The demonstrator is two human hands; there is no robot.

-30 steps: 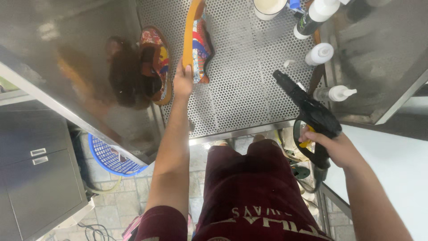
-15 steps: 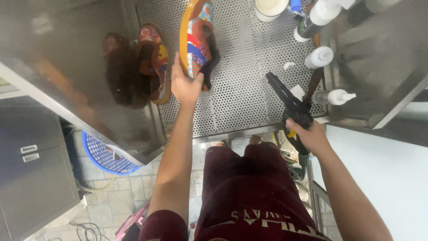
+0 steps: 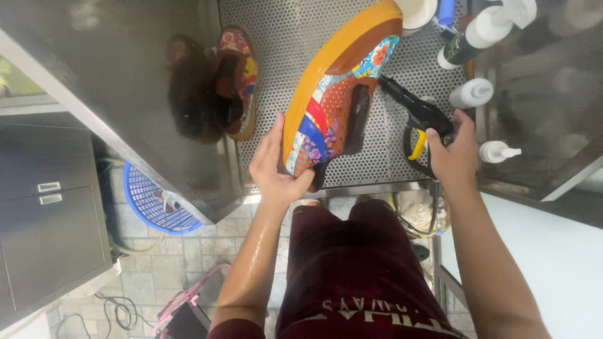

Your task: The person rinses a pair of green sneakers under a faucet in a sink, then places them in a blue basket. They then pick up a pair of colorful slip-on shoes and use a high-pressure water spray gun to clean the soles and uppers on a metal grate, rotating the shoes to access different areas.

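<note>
My left hand [image 3: 275, 166] grips the heel end of a colourful patchwork sandal [image 3: 339, 94] with an orange sole edge, held tilted on its side above the perforated metal tray [image 3: 289, 37]. My right hand [image 3: 453, 154] is closed on a black spray gun [image 3: 414, 112] with a yellow trigger, its nozzle pointing at the sandal's brown strap. A matching second sandal [image 3: 237, 81] leans against the steel side wall at the left, mirrored in it.
White pump bottles [image 3: 471, 93] and a dark bottle with a white top [image 3: 480, 34] stand at the tray's right side. A blue plastic basket [image 3: 154, 201] sits on the tiled floor below left. Grey drawers [image 3: 44, 207] stand at far left.
My left hand has drawn the sandal closer and turned its patterned upper toward me. The right hand has swung the spray gun left, up to the sandal.
</note>
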